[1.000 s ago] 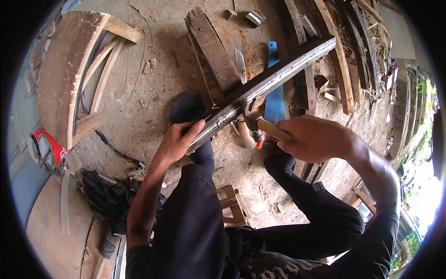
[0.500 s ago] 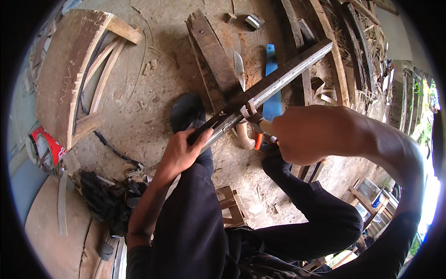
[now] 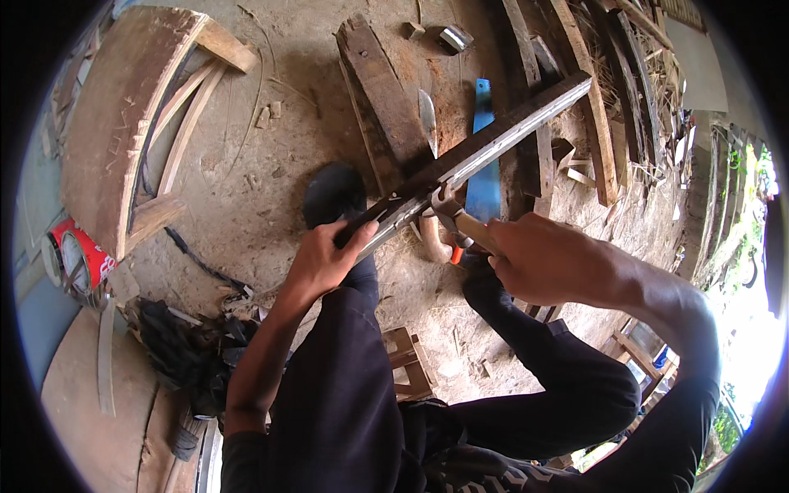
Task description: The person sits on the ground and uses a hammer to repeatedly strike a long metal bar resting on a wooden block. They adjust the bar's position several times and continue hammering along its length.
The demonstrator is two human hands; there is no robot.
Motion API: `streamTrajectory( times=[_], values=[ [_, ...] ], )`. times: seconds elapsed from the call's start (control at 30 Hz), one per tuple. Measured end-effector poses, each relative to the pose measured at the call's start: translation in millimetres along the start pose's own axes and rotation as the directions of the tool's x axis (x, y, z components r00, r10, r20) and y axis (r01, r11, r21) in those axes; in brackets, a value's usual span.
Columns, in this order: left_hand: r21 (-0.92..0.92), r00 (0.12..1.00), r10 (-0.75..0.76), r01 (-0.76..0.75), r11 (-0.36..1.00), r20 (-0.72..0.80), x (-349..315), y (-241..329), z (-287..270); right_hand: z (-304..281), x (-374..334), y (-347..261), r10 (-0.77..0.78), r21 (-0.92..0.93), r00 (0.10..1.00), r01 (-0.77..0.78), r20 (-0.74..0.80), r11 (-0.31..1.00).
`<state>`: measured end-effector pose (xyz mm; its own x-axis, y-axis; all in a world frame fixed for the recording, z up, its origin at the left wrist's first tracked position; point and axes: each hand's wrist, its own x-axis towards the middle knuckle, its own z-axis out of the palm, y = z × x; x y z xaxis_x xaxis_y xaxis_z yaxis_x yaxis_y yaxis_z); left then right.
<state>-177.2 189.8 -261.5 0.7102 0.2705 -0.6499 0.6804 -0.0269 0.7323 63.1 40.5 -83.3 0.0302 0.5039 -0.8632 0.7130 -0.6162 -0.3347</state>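
Observation:
A long dark wooden bar (image 3: 526, 123) with a pale worn side slants from my left hand up to the right. My left hand (image 3: 320, 259) is closed around its lower end, thumb on top. In my right hand (image 3: 538, 256) is a hammer (image 3: 477, 230), gripped by its light wooden handle. The hammer's metal head touches or nearly touches the side of the bar, close to the bar's middle. Beneath the bar lies a thick dark wooden plank (image 3: 382, 90). A knife (image 3: 427, 119) and a blue-bladed saw (image 3: 483, 189) are partly hidden under the bar.
A curved wooden piece (image 3: 123, 107) stands at the far left above a red can (image 3: 90, 259). Several long timbers (image 3: 592, 123) lie at the right. Black cloth or plastic (image 3: 181, 337) is heaped at the lower left. A metal piece (image 3: 455, 38) sits at the top.
My right hand and forearm have dropped lower, baring more of the hammer's handle. The hammer's head stays by the bar. My left hand keeps its hold.

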Motion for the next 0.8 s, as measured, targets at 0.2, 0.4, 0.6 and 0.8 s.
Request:
streamTrajectory(
  times=[0.2,0.4,0.6,0.8],
  values=[
    [0.045,0.997,-0.015,0.012,0.999,0.081,3.0,4.1,-9.8,20.4,-7.8,5.6,0.030,0.114,0.996,-0.020,-0.086,0.993],
    [0.093,0.995,0.070,-0.077,0.993,0.071,6.2,-1.1,-7.3,55.3,-7.7,27.2,-0.038,0.125,0.968,0.070,-0.247,0.990],
    [0.021,0.996,0.015,-0.017,1.000,0.083,9.6,-6.3,-11.8,40.2,7.4,32.3,0.254,0.939,0.930,-0.309,0.265,0.154],
    [0.112,0.964,0.245,-0.255,0.960,0.102,17.2,-22.9,-7.1,62.4,4.3,33.0,0.220,0.965,0.951,-0.242,0.216,0.099]
  ],
)
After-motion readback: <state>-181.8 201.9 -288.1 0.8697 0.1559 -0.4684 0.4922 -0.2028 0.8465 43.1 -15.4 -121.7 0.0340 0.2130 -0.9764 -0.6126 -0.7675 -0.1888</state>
